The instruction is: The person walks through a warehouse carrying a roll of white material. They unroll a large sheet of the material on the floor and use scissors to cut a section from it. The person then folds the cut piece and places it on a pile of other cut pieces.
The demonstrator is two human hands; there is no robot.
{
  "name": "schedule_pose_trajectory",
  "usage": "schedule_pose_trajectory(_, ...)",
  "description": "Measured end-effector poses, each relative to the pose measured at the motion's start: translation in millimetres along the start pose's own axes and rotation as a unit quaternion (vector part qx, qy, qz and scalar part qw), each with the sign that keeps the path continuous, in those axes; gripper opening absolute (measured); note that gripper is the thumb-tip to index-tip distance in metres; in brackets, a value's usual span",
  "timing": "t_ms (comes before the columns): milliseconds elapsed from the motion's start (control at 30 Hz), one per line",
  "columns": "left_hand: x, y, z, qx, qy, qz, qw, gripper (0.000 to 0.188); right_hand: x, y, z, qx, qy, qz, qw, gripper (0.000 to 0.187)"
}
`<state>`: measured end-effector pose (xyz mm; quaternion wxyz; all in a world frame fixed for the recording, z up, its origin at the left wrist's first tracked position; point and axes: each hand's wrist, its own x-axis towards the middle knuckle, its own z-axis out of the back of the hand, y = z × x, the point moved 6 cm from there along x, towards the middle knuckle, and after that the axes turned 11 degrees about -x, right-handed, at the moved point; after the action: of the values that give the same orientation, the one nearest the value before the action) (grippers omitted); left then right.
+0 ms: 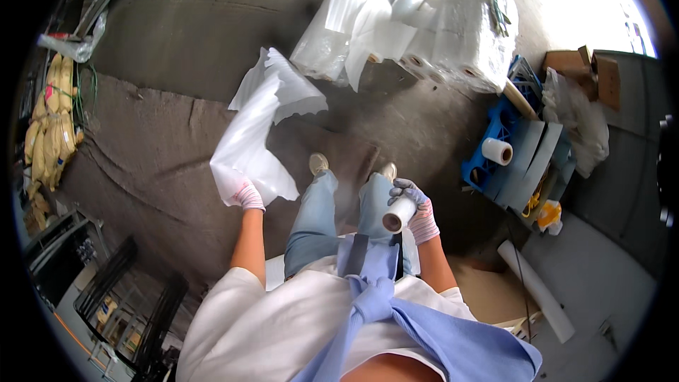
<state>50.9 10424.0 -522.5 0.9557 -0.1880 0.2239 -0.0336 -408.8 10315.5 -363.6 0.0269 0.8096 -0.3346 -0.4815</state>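
Observation:
My left hand (249, 196), in a white glove with red-striped cuff, grips the lower end of a white foam sheet (247, 138). The sheet rises away from me in loose folds, and its far end flares wide. Most of the left fingers are hidden in the sheet. Wrapped round a small roll of clear stretch film (399, 213) is my right hand (412, 197), gloved with grey fingertips. One end of the roll, with its cardboard core, faces me. It hangs beside my right knee, apart from the sheet.
Plastic-wrapped white rolls (460, 28) and loose foam sheets (357, 18) lie ahead on the floor. A brown mat (155, 141) is at left. Another film roll (496, 151) rests on grey panels (522, 159) by a blue plastic pallet (488, 134). Black metal frames (106, 290) stand lower left.

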Motion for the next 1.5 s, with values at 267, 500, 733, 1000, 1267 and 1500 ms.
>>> schedule_pose_trajectory(267,-11,-65,-52,0.169,-0.077,-0.109,0.977,0.029,142,33,-58,-0.14,0.024,-0.108,0.984,0.038)
schedule_pose_trajectory(500,80,0,-439,0.293,0.235,-0.229,0.898,0.038,270,117,-53,-0.181,0.069,-0.06,0.979,0.057)
schedule_pose_trajectory(733,100,-117,-563,-0.118,0.15,0.186,0.964,0.094,356,201,1,-0.282,-0.179,-0.042,0.942,0.04)
schedule_pose_trajectory(1000,101,-123,-614,-0.094,0.194,0.202,0.955,0.061,398,227,33,-0.266,-0.207,-0.053,0.94,0.04)
schedule_pose_trajectory(1267,187,-69,-590,-0.063,-0.016,0.059,0.996,0.013,448,241,44,-0.383,-0.099,-0.103,0.913,0.055)
schedule_pose_trajectory(1500,152,-120,-395,-0.003,-0.093,-0.01,0.996,0.038,526,257,148,-0.432,-0.318,-0.116,0.836,0.039)
